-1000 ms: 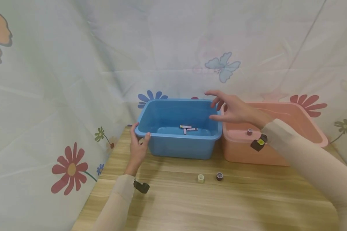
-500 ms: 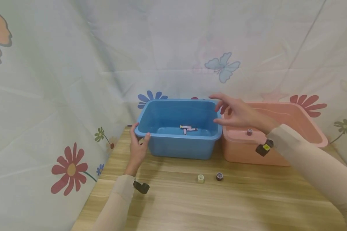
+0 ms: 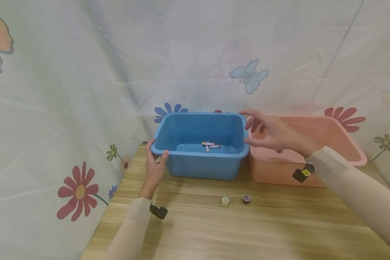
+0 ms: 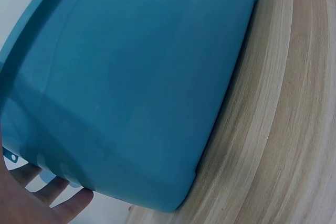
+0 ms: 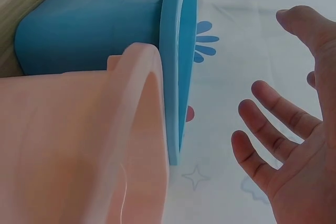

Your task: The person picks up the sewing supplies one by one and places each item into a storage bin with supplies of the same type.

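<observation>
My left hand grips the front left corner of a blue plastic tub, thumb at the front rim. In the left wrist view its fingers lie against the tub's side. Several small pinkish-white strips lie on the tub's floor, too small to identify. My right hand hovers where the blue tub and a pink tub meet, fingers bent loosely and holding nothing. A small purplish round piece in the pink tub is partly hidden by that hand.
A pale yellow cap-like piece and a dark one stand on the wooden table in front of the tubs. A white curtain with printed flowers and butterflies hangs behind and on the left.
My right hand has drifted right and slightly down, from over the blue tub's right end toward the pink tub. The left hand stays at its corner.
</observation>
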Tool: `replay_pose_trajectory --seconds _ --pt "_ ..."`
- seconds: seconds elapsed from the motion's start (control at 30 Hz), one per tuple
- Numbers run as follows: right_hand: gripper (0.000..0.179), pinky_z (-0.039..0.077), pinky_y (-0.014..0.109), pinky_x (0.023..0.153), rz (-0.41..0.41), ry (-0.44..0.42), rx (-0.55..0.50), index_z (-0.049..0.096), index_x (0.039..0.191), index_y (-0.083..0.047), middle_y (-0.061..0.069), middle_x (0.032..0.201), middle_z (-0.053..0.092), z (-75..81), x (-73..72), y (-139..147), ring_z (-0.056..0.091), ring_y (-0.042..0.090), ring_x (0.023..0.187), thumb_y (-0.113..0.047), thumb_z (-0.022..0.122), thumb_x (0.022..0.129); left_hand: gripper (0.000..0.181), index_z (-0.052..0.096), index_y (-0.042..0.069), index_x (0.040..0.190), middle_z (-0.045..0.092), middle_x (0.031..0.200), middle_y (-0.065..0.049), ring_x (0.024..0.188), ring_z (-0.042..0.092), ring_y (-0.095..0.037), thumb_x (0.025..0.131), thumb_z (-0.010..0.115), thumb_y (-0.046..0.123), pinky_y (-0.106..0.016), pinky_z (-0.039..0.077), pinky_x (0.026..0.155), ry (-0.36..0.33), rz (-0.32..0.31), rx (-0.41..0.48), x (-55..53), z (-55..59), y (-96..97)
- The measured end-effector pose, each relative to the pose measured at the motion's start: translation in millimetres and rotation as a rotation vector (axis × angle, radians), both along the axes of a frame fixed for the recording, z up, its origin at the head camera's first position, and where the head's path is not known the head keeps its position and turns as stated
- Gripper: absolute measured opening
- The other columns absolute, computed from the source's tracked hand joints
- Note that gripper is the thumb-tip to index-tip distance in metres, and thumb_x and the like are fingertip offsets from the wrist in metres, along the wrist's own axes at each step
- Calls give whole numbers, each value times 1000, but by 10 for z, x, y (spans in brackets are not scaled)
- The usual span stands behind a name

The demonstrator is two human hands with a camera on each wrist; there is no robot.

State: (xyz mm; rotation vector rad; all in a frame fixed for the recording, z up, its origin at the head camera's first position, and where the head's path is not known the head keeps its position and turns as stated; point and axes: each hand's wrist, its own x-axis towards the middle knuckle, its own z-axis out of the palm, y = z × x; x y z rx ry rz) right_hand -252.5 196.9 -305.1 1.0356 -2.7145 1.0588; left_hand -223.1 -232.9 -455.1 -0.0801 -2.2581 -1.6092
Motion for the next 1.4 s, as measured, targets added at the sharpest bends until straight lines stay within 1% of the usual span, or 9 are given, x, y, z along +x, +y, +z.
replay_pose_trajectory --seconds 0.07,0.13,0.23,0.4,0.67,0.93,1.1,1.23,1.4 --pt "85 59 38 58 7 2 -6 34 154 -48 -7 117 62 -3 18 19 61 23 103 -41 83 86 73 22 25 159 34 161 -14 135 46 -40 101 62 44 -62 42 105 -4 1 3 4 1 -1" --pt "85 59 40 70 25 25 -10 34 155 -46 -6 114 63 -8 26 43 62 22 103 -38 84 86 73 22 25 159 34 161 -13 135 46 -40 101 62 45 -62 42 104 -6 0 4 6 1 -2" --pt "86 56 43 83 33 49 -10 35 155 -45 -8 112 64 -11 51 83 63 19 102 -38 84 86 74 22 25 159 35 161 -13 134 46 -40 101 62 45 -62 43 103 -10 -3 4 7 1 -2" --pt "89 56 43 81 13 48 -10 34 155 -48 -10 115 64 -25 128 147 62 14 102 -38 86 84 74 21 26 159 33 162 -13 135 46 -40 101 62 46 -63 42 104 -13 -5 2 5 11 0" --pt "90 57 40 79 13 111 -21 36 156 -43 -5 116 69 -101 216 225 64 13 99 -34 87 83 71 22 29 159 34 161 -14 134 46 -40 101 62 42 -64 41 104 -5 -7 11 7 8 -2" --pt "90 58 39 76 -12 107 -32 39 155 -42 -6 112 68 -156 338 269 64 12 95 -32 89 81 73 20 27 160 32 162 -14 136 45 -39 101 61 42 -64 40 104 -5 -18 20 5 3 2" --pt "84 58 35 72 -25 97 -31 43 153 -38 -6 109 68 -199 378 291 64 11 92 -33 88 82 72 21 29 159 32 162 -13 136 44 -39 101 61 43 -64 41 104 -5 -19 19 11 8 0" --pt "83 58 34 71 -26 106 -37 45 152 -34 -3 109 69 -235 396 309 65 13 90 -28 88 82 72 21 30 159 32 162 -13 136 44 -39 101 61 43 -64 41 104 -12 -23 19 5 4 -3" --pt "83 57 32 70 -17 144 -48 44 152 -35 -10 107 67 -282 408 318 65 11 88 -24 88 82 71 21 29 159 31 162 -13 137 44 -39 102 61 42 -64 39 105 -6 -28 26 2 1 -3"
